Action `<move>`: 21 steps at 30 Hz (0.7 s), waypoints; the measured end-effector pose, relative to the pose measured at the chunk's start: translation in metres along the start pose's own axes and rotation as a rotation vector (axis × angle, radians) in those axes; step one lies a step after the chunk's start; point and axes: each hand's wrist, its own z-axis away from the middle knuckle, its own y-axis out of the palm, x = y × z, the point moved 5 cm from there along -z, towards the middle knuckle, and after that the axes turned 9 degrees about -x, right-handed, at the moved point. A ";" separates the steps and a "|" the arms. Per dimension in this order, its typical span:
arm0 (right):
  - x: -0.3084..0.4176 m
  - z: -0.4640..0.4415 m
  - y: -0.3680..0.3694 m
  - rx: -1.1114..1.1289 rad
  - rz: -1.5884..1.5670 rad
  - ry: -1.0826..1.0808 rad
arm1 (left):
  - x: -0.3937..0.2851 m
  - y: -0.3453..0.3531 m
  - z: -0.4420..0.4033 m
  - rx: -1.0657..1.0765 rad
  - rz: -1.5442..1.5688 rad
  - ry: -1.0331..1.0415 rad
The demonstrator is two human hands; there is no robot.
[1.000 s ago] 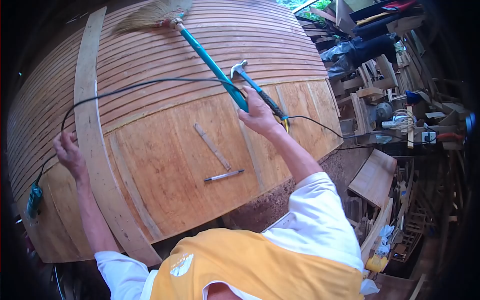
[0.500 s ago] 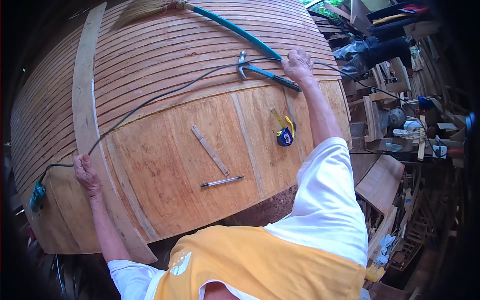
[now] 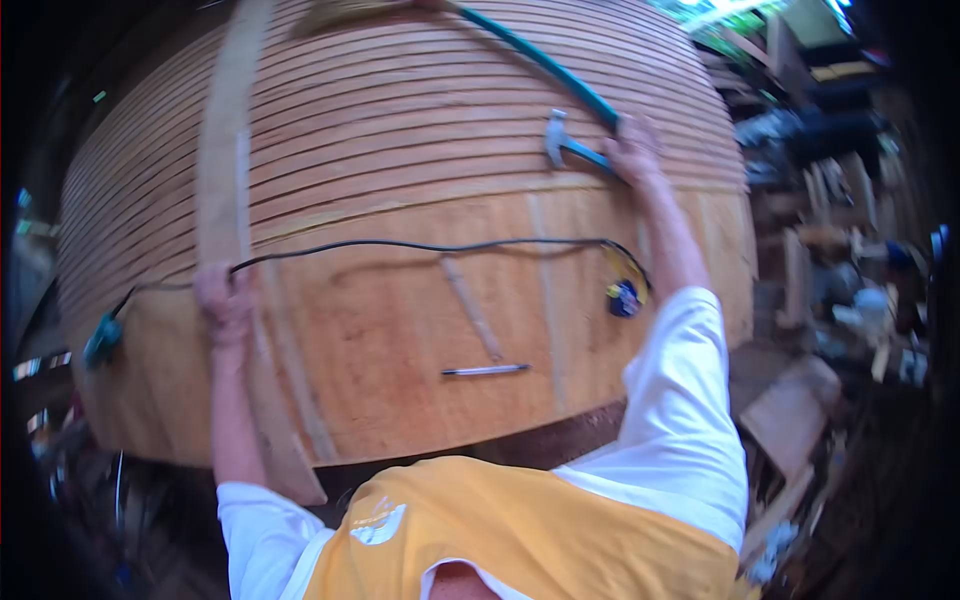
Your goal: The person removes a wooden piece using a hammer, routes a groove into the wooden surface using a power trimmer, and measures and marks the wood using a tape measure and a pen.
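My left hand is closed around a black power cable beside the long wooden strip. At far left, the cable meets a teal object, blurred, perhaps a power tool. The cable runs across the panel toward my right forearm. My right hand is at the end of a broom's teal handle, over the handle of a claw hammer. Its fingers are smeared by motion, so its grip is unclear. Closer to me lie a thin wood stick, a pen and a blue tape measure.
Narrow slats cover the far part of the work surface. The broom's bristles rest at the top. Wood scraps and clutter crowd the right side. A board leans beyond the panel's right edge.
The cable's right part has left my right hand and dropped onto the panel, nearer me. My right hand has shifted toward the broom handle and hammer. The whole view has swung.
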 end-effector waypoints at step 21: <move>0.371 0.037 -0.134 0.354 -1.283 -0.355 | -0.012 -0.034 -0.017 0.104 0.080 -0.334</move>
